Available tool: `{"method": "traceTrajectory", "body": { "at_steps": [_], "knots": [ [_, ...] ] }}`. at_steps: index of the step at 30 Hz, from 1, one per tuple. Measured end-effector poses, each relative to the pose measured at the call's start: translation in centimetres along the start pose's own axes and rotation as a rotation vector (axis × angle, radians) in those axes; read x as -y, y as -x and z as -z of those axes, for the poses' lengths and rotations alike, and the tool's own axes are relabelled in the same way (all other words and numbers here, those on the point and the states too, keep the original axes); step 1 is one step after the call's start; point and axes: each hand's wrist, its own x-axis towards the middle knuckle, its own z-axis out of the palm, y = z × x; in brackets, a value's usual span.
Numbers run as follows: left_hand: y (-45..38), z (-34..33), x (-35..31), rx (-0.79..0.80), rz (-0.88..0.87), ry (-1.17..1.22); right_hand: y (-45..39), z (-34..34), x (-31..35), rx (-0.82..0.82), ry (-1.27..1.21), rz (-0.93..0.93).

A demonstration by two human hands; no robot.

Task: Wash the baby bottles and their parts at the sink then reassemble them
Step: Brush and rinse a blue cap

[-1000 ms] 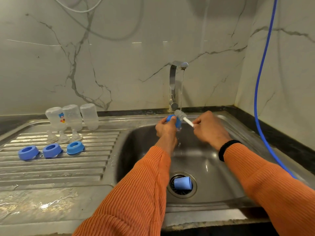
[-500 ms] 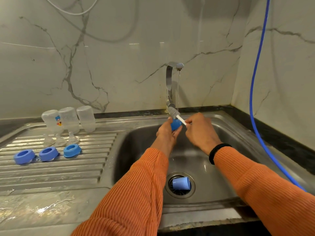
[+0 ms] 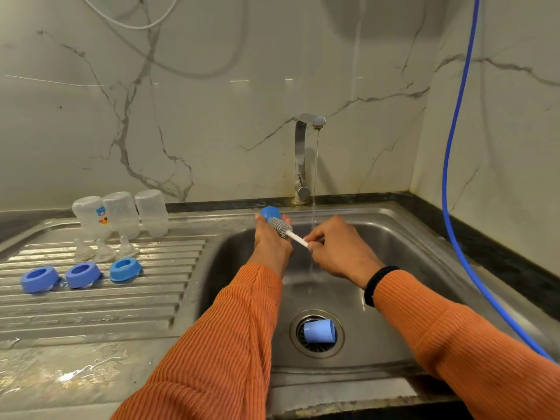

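Hands (image 3: 272,237) shifted left of stream, brush (image 3: 280,227) scrubbing cap (image 3: 269,213).

Three clear bottles (image 3: 121,215) upside down beside three teats (image 3: 104,253), three blue rings (image 3: 83,274) on drainboard.

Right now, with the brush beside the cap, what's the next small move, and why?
Probably push the brush back into the blue cap. The left hand grips the cap beside the running water, the right hand pinches the brush handle, and the bristles sit outside the cap.
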Motion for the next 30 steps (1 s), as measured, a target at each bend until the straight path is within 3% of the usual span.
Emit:
{"method": "traceTrajectory", "body": {
  "at_steps": [7,11,14,19,26,30],
  "knots": [
    [-0.7,0.6,0.1,0.052,-0.023,-0.131,-0.3,1.1,-0.2,0.101,0.078,-0.035],
    [-0.2,0.4,0.8,0.097,-0.061,-0.318,-0.6,1.9,-0.4,0.057,0.092,-0.028],
    [-0.5,0.5,0.8,0.059,-0.117,-0.329,-0.7,2.6,-0.4,0.069,0.064,-0.067],
    [-1.5,2.0,-0.2,0.02,-0.117,-0.342,-1.3,5.1,-1.8,-0.073,0.015,-0.107],
    [-0.1,0.7,1.2,0.109,-0.034,-0.591,-0.6,4.9,-1.6,0.18,-0.013,-0.092],
    [-0.3,0.4,1.6,0.075,-0.055,-0.634,-0.7,4.4,-1.3,0.138,-0.067,-0.155]
  ]
}}
